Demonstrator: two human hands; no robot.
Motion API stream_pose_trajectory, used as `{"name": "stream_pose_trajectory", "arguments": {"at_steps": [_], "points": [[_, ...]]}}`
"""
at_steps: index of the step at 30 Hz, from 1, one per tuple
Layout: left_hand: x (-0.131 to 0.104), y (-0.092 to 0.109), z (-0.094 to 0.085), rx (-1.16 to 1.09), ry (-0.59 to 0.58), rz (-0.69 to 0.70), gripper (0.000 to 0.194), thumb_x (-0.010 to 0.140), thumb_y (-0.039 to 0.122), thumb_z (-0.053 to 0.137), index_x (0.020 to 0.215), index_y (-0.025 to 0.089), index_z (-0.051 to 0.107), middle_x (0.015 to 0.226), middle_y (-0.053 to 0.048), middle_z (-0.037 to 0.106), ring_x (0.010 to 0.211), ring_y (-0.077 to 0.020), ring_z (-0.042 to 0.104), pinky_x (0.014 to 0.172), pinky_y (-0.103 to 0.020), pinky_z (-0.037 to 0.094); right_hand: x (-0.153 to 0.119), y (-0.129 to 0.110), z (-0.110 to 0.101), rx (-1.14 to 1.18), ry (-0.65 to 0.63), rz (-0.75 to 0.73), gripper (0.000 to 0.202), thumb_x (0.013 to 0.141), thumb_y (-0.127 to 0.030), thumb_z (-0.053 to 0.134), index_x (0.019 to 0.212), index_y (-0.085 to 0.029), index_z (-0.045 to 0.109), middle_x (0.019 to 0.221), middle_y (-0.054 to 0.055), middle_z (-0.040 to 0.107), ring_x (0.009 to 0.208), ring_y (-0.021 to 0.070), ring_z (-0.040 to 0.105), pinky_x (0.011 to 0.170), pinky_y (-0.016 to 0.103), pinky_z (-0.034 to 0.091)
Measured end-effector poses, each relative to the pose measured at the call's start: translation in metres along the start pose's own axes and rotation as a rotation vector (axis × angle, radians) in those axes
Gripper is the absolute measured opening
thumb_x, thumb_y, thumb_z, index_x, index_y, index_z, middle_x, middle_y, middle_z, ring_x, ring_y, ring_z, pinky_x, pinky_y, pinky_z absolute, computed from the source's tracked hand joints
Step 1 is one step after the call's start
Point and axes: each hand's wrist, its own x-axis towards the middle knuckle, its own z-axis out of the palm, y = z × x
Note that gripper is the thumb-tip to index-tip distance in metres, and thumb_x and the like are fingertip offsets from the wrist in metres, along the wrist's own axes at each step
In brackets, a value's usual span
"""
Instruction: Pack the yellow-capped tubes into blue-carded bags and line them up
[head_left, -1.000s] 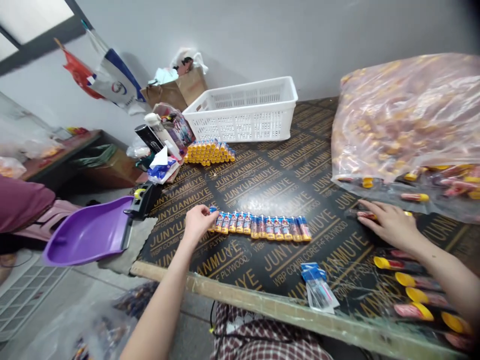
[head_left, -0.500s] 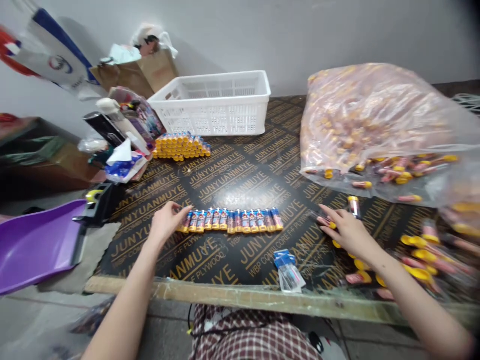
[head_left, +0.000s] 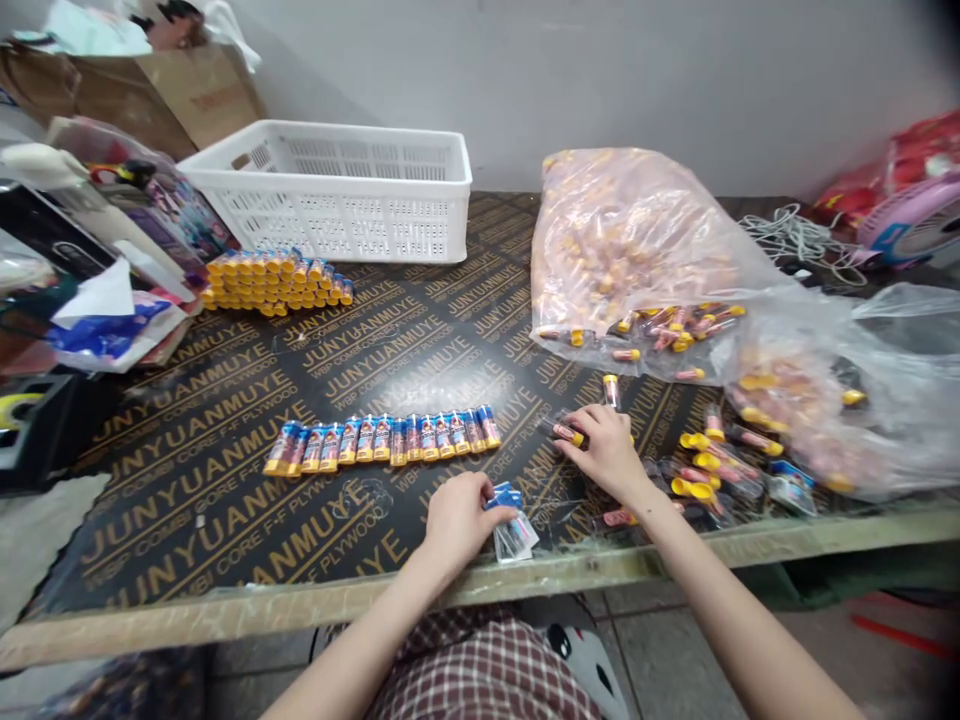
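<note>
My left hand (head_left: pixel 466 515) is at the stack of blue-topped clear labels (head_left: pixel 514 535) near the table's front edge, thumb and fingers pinched on its blue end. My right hand (head_left: pixel 606 450) has its fingers round a small clear tube with a yellow cap (head_left: pixel 568 434). Left of centre runs a row of blue-wrapped tubes with yellow ends (head_left: pixel 375 438), lying side by side. Another yellow-capped tube (head_left: pixel 611 390) stands just beyond my right hand. Loose pink tubes with yellow caps (head_left: pixel 705 462) lie to its right.
A white plastic basket (head_left: pixel 360 215) stands at the back, with a pile of wrapped tubes (head_left: pixel 274 283) before it. A large clear bag of tubes (head_left: pixel 630 240) lies at the back right. Bottles and a tissue pack (head_left: pixel 112 325) are at the left; a pink fan (head_left: pixel 919 225) is far right.
My left hand has left the left end of the row and come right to the labels. My right hand stays by the yellow-capped tube. The view has turned to the right.
</note>
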Motion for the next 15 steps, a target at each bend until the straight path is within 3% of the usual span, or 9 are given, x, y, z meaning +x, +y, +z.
{"name": "stream_pose_trajectory", "arguments": {"at_steps": [2, 6, 10, 13, 15], "points": [[0.0, 0.0, 0.008, 0.002, 0.008, -0.018, 0.015, 0.067, 0.034, 0.071, 0.07, 0.02, 0.065, 0.067, -0.002, 0.065, 0.064, -0.0188, 0.057, 0.058, -0.027, 0.032, -0.003, -0.006, -0.001, 0.001, -0.005, -0.012, 0.019, 0.083, -0.03, 0.057, 0.098, -0.019, 0.061, 0.095, 0.009, 0.062, 0.093, 0.0273, 0.051, 0.078, 0.039, 0.033], [-0.001, -0.006, 0.005, -0.042, 0.035, -0.005, 0.01, 0.072, 0.026, 0.066, 0.063, 0.021, 0.065, 0.064, -0.002, 0.065, 0.061, -0.0181, 0.056, 0.06, -0.027, 0.032, -0.01, -0.012, 0.002, 0.036, 0.009, -0.009, 0.026, 0.086, -0.017, 0.047, 0.108, -0.019, 0.06, 0.097, 0.011, 0.063, 0.092, 0.0273, 0.052, 0.076, 0.039, 0.035], [-0.001, -0.006, 0.004, -0.084, 0.048, -0.015, 0.004, 0.068, 0.023, 0.069, 0.07, 0.021, 0.065, 0.065, -0.001, 0.064, 0.062, -0.0171, 0.055, 0.06, -0.027, 0.032, -0.018, -0.022, 0.0, 0.114, 0.05, 0.006, 0.027, 0.09, -0.018, 0.042, 0.112, -0.019, 0.057, 0.106, 0.011, 0.06, 0.104, 0.0269, 0.052, 0.083, 0.04, 0.039], [-0.002, -0.005, 0.007, -0.109, 0.093, -0.005, 0.01, 0.064, 0.019, 0.072, 0.068, 0.02, 0.063, 0.067, 0.0, 0.062, 0.064, -0.0157, 0.054, 0.06, -0.026, 0.033, -0.028, -0.039, -0.01, 0.323, 0.101, 0.054, 0.028, 0.091, -0.021, 0.042, 0.117, -0.02, 0.053, 0.109, 0.01, 0.058, 0.11, 0.0245, 0.051, 0.088, 0.037, 0.042], [-0.001, -0.006, 0.007, -0.176, 0.128, -0.002, 0.011, 0.062, 0.017, 0.071, 0.063, 0.018, 0.06, 0.067, 0.0, 0.06, 0.064, -0.0147, 0.053, 0.061, -0.026, 0.035, -0.037, -0.054, -0.019, 0.524, 0.147, 0.123, 0.024, 0.091, -0.024, 0.046, 0.113, -0.021, 0.054, 0.106, 0.008, 0.058, 0.101, 0.0229, 0.055, 0.082, 0.036, 0.046]]}}
